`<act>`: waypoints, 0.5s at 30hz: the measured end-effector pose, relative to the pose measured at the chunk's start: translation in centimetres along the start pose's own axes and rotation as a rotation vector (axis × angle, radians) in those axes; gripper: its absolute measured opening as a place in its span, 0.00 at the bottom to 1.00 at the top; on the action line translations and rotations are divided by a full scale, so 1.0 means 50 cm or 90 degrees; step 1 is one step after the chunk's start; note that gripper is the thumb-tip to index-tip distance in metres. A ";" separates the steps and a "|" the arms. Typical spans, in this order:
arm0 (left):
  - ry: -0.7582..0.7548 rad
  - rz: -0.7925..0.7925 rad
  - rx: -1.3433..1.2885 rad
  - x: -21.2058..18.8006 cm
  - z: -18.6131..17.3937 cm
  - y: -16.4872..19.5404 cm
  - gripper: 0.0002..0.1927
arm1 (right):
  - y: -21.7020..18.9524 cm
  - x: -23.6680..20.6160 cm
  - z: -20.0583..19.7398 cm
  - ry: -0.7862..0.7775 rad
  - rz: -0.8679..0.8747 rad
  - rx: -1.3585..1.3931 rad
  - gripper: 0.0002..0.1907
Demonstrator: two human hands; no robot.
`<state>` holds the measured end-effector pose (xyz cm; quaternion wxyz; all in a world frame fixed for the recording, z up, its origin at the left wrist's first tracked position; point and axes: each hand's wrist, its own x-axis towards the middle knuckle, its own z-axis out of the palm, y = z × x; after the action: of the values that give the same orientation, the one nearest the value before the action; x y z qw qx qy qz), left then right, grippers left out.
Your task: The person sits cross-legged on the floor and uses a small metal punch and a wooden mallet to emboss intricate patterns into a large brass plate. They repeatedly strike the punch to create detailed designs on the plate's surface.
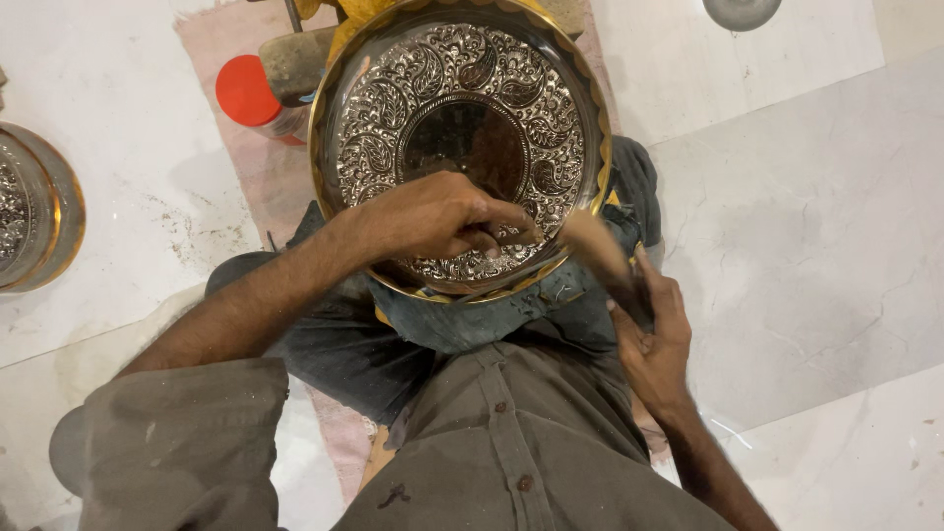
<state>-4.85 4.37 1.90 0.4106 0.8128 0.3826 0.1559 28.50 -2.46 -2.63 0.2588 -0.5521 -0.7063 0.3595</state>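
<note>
A round embossed metal plate [457, 88] with a gold rim and leaf patterns rests tilted against my lap on a dark blue cloth [462, 320]. My left hand [438, 216] lies over the plate's lower part, fingers curled and pinching something small against the embossed surface. My right hand [651, 339] is just right of the plate's lower edge. It grips a blurred wooden tool [600, 251] that points up toward the rim.
A second gold-rimmed embossed plate [34, 206] sits at the left edge on the white marble floor [806, 226]. A red-capped jar [254, 96] stands behind the main plate. A grey round object [742, 10] lies at the top right.
</note>
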 end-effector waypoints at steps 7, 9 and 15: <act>0.006 0.003 0.026 0.000 -0.001 0.003 0.22 | 0.006 -0.009 0.008 0.007 -0.044 -0.059 0.33; 0.005 0.005 0.006 0.000 -0.004 0.006 0.23 | 0.009 -0.008 0.008 0.027 0.011 0.280 0.31; -0.018 -0.005 0.013 0.010 -0.008 0.007 0.24 | 0.015 -0.003 0.007 0.032 -0.028 -0.038 0.31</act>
<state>-4.59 4.82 2.38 0.4082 0.8177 0.3812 0.1390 28.70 -2.58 -3.42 0.2677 -0.5530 -0.7219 0.3184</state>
